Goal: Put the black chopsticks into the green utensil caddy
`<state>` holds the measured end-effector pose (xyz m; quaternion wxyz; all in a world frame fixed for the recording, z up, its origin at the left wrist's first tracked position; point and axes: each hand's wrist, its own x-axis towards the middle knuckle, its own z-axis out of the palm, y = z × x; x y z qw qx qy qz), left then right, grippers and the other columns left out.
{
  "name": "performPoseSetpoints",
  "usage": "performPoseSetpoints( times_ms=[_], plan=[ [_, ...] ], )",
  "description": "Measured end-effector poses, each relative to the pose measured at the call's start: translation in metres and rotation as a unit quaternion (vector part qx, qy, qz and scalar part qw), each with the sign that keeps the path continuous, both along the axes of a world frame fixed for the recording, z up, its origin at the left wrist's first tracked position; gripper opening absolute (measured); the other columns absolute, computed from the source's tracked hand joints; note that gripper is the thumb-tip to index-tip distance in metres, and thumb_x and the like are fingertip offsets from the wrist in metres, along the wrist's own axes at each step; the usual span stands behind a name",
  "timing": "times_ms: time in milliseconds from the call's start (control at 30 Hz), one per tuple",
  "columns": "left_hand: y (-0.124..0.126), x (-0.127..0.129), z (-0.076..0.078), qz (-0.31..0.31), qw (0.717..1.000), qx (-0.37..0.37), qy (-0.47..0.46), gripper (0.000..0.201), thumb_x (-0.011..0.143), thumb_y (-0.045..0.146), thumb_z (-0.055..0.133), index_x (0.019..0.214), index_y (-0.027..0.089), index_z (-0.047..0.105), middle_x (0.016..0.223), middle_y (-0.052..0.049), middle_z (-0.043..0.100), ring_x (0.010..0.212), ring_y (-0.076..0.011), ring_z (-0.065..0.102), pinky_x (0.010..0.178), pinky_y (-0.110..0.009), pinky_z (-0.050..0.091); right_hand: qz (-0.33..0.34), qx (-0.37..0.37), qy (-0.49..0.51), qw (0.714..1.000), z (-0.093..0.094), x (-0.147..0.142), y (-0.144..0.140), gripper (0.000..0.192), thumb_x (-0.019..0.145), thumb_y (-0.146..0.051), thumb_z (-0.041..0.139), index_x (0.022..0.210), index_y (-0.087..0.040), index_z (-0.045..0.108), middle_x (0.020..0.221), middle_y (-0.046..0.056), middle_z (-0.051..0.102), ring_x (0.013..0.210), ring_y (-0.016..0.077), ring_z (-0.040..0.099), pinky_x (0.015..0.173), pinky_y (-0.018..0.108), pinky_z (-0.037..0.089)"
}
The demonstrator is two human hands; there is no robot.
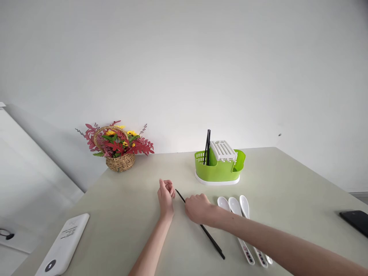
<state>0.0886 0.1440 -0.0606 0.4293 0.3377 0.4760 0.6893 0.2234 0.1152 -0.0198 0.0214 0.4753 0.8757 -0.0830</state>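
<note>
My right hand (198,208) is closed around the middle of a pair of black chopsticks (212,241) lying slantwise low over the table. Their thin tips come out toward my left hand (166,193), which is held just left of them, with its fingers loosely curled, its thumb apart and nothing in it. Beneath my right forearm lie three white spoons (235,206), bowls pointing away from me and middles partly covered by the arm. Behind them stands a green cutlery holder (217,170) with a white slotted top (223,150). Several black chopsticks (208,147) stand upright in its left compartment.
A wicker basket (120,162) of red and yellow artificial flowers stands at the back left. At the front left lies a white device (67,239) with a dark round spot. A black phone (355,220) lies at the right edge. The wall (184,76) rises behind the table.
</note>
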Motion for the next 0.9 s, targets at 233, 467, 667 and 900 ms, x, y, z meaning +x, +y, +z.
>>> performPoseSetpoints(
  times_ms=[233, 467, 667, 900],
  plan=[
    [0.000, 0.011, -0.004, -0.080, 0.990, 0.014, 0.115, 0.059, 0.090, 0.076, 0.046, 0.080, 0.019, 0.062, 0.056, 0.003, 0.052, 0.050, -0.0128, 0.046, 0.047, -0.024, 0.037, -0.058, 0.067, 0.175, 0.980, 0.037, 0.030, 0.030, 0.039, 0.108, -0.039, 0.032, 0.093, -0.021, 0.063, 0.092, 0.007, 0.074, 0.078, 0.0188, 0.069, 0.063, 0.026, 0.041],
    [-0.021, 0.026, 0.013, -0.208, 0.937, 0.077, 0.269, 0.047, 0.099, 0.059, 0.044, 0.093, 0.023, 0.074, 0.096, -0.008, 0.074, 0.099, -0.0249, 0.065, 0.094, -0.035, 0.048, -0.006, 0.096, 0.338, 0.936, 0.050, 0.056, 0.040, 0.036, 0.107, -0.042, 0.041, 0.085, -0.022, 0.060, 0.088, 0.002, 0.069, 0.078, 0.0147, 0.063, 0.071, 0.024, 0.044],
    [-0.023, 0.027, 0.014, -0.216, 0.927, 0.067, 0.299, 0.038, 0.096, 0.053, 0.056, 0.095, 0.022, 0.077, 0.089, -0.009, 0.076, 0.080, -0.0223, 0.065, 0.059, -0.024, 0.043, 0.044, 0.048, 0.395, 0.916, 0.044, 0.066, 0.040, 0.038, 0.105, -0.046, 0.044, 0.087, -0.022, 0.066, 0.083, 0.001, 0.067, 0.075, 0.0155, 0.061, 0.070, 0.026, 0.045],
    [-0.018, 0.023, 0.008, -0.214, 0.912, 0.073, 0.343, 0.034, 0.098, 0.047, 0.056, 0.093, 0.024, 0.079, 0.093, -0.008, 0.078, 0.094, -0.0233, 0.070, 0.067, -0.025, 0.046, 0.003, 0.088, 0.443, 0.892, 0.062, 0.070, 0.044, 0.035, 0.103, -0.049, 0.048, 0.085, -0.022, 0.061, 0.075, -0.001, 0.058, 0.064, 0.0140, 0.050, 0.062, 0.026, 0.040]
  ],
)
